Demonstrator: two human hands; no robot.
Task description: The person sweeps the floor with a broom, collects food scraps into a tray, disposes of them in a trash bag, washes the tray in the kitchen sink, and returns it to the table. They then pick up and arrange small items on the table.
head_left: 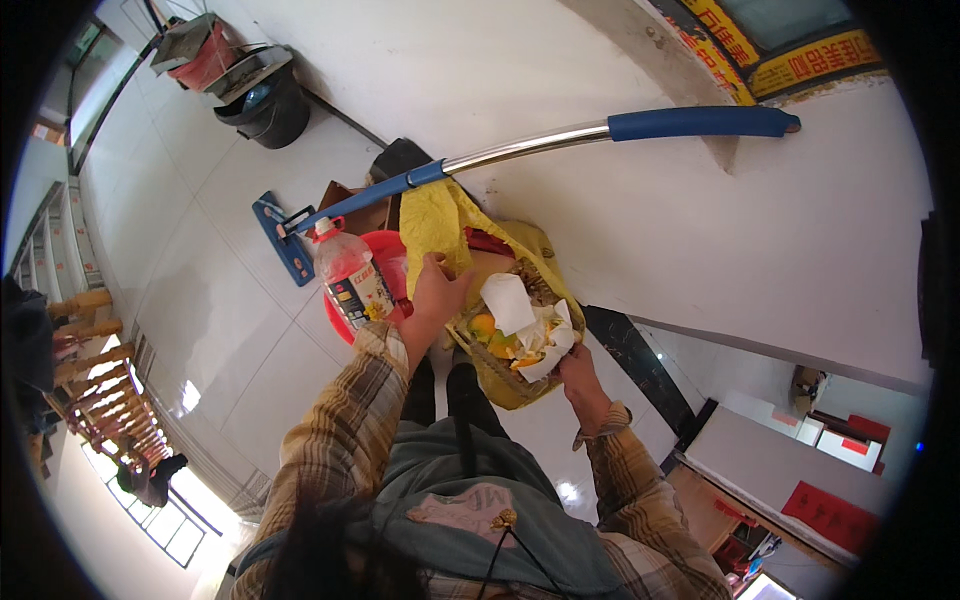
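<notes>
Left fingers point(438, 266), right fingers point(571, 362), open yellow bag point(503, 388) between, touching both

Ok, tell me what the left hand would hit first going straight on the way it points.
The yellow bag: the left hand seems to touch it. Beyond that, perhaps the mop pole, though depth is unclear.

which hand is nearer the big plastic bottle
Left. The left hand is just right of the bottle, at the left side of the yellow bag; the right hand is farther away, at the bag's right rim.
</notes>
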